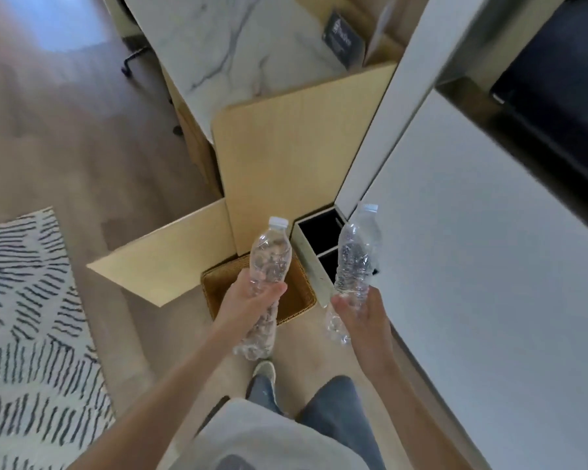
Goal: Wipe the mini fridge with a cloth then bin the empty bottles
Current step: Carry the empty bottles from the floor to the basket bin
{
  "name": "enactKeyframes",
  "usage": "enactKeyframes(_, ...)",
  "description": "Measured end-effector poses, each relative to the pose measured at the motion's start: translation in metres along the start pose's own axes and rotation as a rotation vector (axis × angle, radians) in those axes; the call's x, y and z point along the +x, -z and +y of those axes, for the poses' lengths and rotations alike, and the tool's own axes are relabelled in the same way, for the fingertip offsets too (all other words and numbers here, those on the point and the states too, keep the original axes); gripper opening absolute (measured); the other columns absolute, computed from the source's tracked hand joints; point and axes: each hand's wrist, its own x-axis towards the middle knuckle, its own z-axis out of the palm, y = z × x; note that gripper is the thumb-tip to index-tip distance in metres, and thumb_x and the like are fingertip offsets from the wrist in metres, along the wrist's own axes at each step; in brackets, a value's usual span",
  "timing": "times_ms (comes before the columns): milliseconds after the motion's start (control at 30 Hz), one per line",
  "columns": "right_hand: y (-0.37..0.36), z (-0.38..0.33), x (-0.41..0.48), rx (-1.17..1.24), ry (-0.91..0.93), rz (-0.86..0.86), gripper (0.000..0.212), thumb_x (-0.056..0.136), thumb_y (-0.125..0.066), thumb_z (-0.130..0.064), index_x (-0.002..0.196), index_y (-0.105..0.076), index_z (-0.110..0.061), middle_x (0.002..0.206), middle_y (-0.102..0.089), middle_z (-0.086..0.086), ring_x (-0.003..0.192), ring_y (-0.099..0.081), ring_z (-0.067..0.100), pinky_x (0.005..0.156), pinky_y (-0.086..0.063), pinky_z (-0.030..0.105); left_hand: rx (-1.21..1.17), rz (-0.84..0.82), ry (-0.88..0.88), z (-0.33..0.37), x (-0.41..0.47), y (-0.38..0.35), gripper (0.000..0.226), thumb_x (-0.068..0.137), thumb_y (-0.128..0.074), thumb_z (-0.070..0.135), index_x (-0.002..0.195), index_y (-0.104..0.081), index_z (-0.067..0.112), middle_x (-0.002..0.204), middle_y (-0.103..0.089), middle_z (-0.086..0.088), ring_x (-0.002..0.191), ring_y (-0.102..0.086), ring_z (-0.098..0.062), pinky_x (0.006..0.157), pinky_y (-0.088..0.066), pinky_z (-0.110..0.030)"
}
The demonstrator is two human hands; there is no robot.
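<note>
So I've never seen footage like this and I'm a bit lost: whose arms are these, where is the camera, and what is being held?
There is no machine here. A person wears one camera on the head, looking down, so you see their own arms, jeans and a shoe. Each hand grips a clear, white-capped bottle that looks empty: the left hand holds the left bottle, the right hand the right bottle. Below them on the floor stand a woven basket and a black-lined box with two compartments. A striped rug lies at left.
</note>
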Motion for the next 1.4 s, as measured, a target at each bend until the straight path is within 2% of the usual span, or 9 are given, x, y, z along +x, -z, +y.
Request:
enactKeyframes(133,-0.003,0.008,0.069,-0.098,-0.028,-0.16,0.032,0.086,-0.077,-0.025,0.113,-0.058,-0.024,0.095,-0.074,-0.007,0.083,-0.072,0.007,0.061,-0.052,0.015,0.011,0.1,0.024,-0.024,0.036,-0.015,0.051,0.07,-0.072,0.06,0.112,-0.059,0.033,0.101,-0.068,-0.001,0.095,-0.069,-0.018,0.087,-0.057,-0.045)
enactKeyframes(333,-0.034,0.081,0.191,-0.238,-0.074,-0.425,0.032,0.087,-0.076,-0.023,0.11,-0.054,-0.028,0.104,-0.068,-0.001,0.092,-0.069,0.012,0.066,-0.054,0.015,-0.042,0.341,0.274,-0.116,0.112,-0.041,0.064,0.064,-0.07,0.072,0.111,-0.058,0.031,0.105,-0.066,0.006,0.095,-0.067,-0.012,0.076,-0.057,-0.028)
enactKeyframes(467,-0.065,0.162,0.27,-0.328,-0.069,-0.524,0.03,0.086,-0.077,-0.028,0.105,-0.056,-0.037,0.094,-0.069,-0.022,0.088,-0.069,-0.001,0.063,-0.05,0.008,-0.125,0.489,0.401,-0.197,0.187,-0.067,0.045,0.073,-0.079,0.054,0.099,-0.054,0.028,0.095,-0.064,0.006,0.084,-0.064,-0.006,0.062,-0.045,-0.017)
enactKeyframes(633,-0.104,0.301,0.357,-0.425,-0.093,-0.538,0.032,0.084,-0.076,-0.046,0.109,-0.058,-0.037,0.098,-0.069,-0.019,0.089,-0.068,-0.003,0.067,-0.053,0.012,-0.187,0.546,0.509,-0.315,0.306,-0.096,0.042,0.074,-0.077,0.053,0.1,-0.057,0.026,0.094,-0.065,0.006,0.082,-0.064,-0.008,0.056,-0.045,-0.016)
enactKeyframes(833,-0.156,0.456,0.446,-0.554,-0.084,-0.534,0.049,0.086,-0.067,-0.058,0.12,-0.052,-0.027,0.108,-0.061,-0.01,0.09,-0.059,0.001,0.07,-0.05,0.023,-0.101,0.555,0.573,-0.455,0.436,-0.126,0.066,0.075,-0.073,0.059,0.124,-0.056,0.018,0.108,-0.062,0.004,0.099,-0.061,-0.016,0.085,-0.053,-0.034)
enactKeyframes(1000,-0.196,0.556,0.495,-0.569,-0.07,-0.548,0.042,0.092,-0.064,-0.051,0.12,-0.051,-0.022,0.104,-0.062,-0.004,0.09,-0.06,0.009,0.065,-0.039,0.014,-0.027,0.585,0.552,-0.544,0.504,-0.135,0.065,0.078,-0.071,0.058,0.126,-0.054,0.018,0.091,-0.056,0.013,0.08,-0.054,-0.005,0.058,-0.038,-0.02)
enactKeyframes(1167,-0.217,0.613,0.528,-0.546,-0.094,-0.526,0.042,0.096,-0.063,-0.04,0.127,-0.05,-0.015,0.109,-0.068,0.0,0.1,-0.067,0.019,0.071,-0.047,0.019,-0.007,0.596,0.514,-0.596,0.538,-0.147,0.062,0.083,-0.069,0.053,0.127,-0.051,0.014,0.089,-0.054,0.014,0.077,-0.052,0.0,0.057,-0.034,-0.016)
enactKeyframes(1300,-0.219,0.634,0.54,-0.716,-0.025,-0.513,0.051,0.097,-0.06,-0.044,0.136,-0.042,-0.015,0.125,-0.062,0.008,0.107,-0.064,0.025,0.077,-0.055,0.027,-0.02,0.649,0.526,-0.608,0.553,-0.157,0.068,0.086,-0.068,0.05,0.134,-0.046,0.008,0.111,-0.061,-0.004,0.107,-0.062,-0.023,0.072,-0.043,-0.022)
enactKeyframes(1400,-0.224,0.642,0.54,-0.885,0.018,-0.511,0.061,0.097,-0.056,-0.049,0.141,-0.038,-0.011,0.135,-0.052,0.015,0.117,-0.056,0.033,0.094,-0.05,0.04,0.006,0.639,0.52,-0.609,0.561,-0.167,0.061,0.086,-0.07,0.044,0.128,-0.049,0.005,0.116,-0.063,-0.008,0.107,-0.061,-0.025,0.078,-0.044,-0.026)
